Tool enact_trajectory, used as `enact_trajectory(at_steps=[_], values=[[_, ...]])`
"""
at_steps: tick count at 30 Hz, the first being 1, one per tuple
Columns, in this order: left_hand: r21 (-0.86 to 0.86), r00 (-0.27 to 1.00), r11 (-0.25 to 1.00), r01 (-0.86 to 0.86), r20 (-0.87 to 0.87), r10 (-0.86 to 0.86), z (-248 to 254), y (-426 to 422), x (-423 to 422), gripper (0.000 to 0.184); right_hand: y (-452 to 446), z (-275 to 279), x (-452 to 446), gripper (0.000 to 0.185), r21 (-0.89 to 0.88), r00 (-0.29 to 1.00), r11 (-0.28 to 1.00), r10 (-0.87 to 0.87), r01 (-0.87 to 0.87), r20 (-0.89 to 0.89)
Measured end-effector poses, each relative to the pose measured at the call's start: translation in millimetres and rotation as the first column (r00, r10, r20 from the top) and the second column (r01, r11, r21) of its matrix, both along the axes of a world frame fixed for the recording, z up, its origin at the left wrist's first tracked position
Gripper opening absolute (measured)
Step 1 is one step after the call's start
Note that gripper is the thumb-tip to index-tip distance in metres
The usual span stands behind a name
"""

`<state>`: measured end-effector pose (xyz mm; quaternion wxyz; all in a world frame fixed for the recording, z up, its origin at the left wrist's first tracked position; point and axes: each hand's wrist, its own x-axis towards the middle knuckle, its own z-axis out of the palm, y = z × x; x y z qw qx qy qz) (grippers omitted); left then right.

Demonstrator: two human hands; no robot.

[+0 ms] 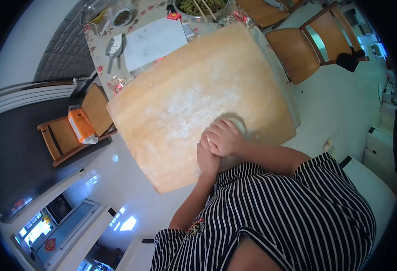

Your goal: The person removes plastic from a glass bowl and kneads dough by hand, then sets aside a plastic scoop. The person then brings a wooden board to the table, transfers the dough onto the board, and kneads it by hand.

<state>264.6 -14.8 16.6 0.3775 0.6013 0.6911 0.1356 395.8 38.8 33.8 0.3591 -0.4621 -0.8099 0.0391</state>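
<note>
A pale lump of dough (239, 124) rests near the front edge of a large wooden board (162, 149) dusted with white flour. Both hands are brought together over this dough. My left hand (207, 157) is closed and presses on its near left side, its fingers partly covered by the other hand. Overlapping it, my right hand (226, 137) is closed with the fingers bent over the dough and the left hand. Only the far right rim of the dough shows; the rest lies hidden beneath the hands.
Beyond the board, the table holds a white sheet (155, 43), a scoop (113, 52) with white powder, a small bowl (122, 17) and a large bowl of green filling (194, 8) with chopsticks. Chairs (293, 52) stand around; one bears an orange packet (82, 125).
</note>
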Motion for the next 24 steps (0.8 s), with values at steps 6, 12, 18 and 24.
enact_trajectory(at_steps=[6,12,18,24], values=[[-0.231,0.994,0.971,-0.057,-0.102,0.035,8.3,42.7,-6.6,0.059,38.7,-23.0,-26.9,0.018,-0.174,0.996,0.981,-0.087,0.092,0.035],[-0.245,0.948,0.952,0.185,-0.212,-0.239,1.4,96.8,-36.6,0.064,68.1,-15.0,-45.4,0.040,-0.678,0.951,0.672,-0.147,0.297,0.271],[-0.174,0.717,0.775,0.608,-0.301,-0.629,80.4,66.3,-5.9,0.071,22.6,49.2,10.3,0.047,-0.772,0.996,0.635,-0.085,0.039,-0.019],[-0.025,0.965,0.966,0.256,0.071,-0.254,32.6,-0.5,13.0,0.078,-36.9,18.0,35.1,0.035,-0.215,0.998,0.975,-0.037,0.045,0.041]])
